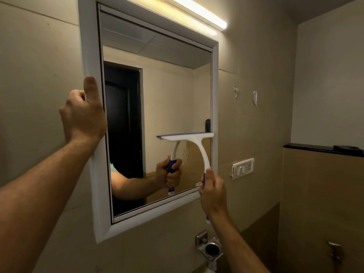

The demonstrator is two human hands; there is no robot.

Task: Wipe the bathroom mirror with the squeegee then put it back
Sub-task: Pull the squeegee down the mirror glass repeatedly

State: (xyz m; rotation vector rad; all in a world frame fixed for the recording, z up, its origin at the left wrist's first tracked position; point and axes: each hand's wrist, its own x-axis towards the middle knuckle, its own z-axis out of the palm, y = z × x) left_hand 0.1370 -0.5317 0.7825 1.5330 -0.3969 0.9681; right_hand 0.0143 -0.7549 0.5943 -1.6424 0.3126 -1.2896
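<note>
You are mid-wipe: your left hand (83, 113) grips the white-framed wall mirror (157, 107), your right hand (212, 191) is wrapped around the white-and-blue squeegee (194, 143), so pull it down next.

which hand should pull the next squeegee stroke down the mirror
Right. The right hand already grips the squeegee, its blade against the glass in the lower right area; the left hand holds the mirror frame.

There was one white-framed mirror (88, 75), one white-and-blue squeegee (194, 143), and two hands: the left hand (83, 113) and the right hand (212, 191). One strip light (199, 11), one switch plate (243, 168) and one metal holder ring (211, 249) were on the wall.
</note>
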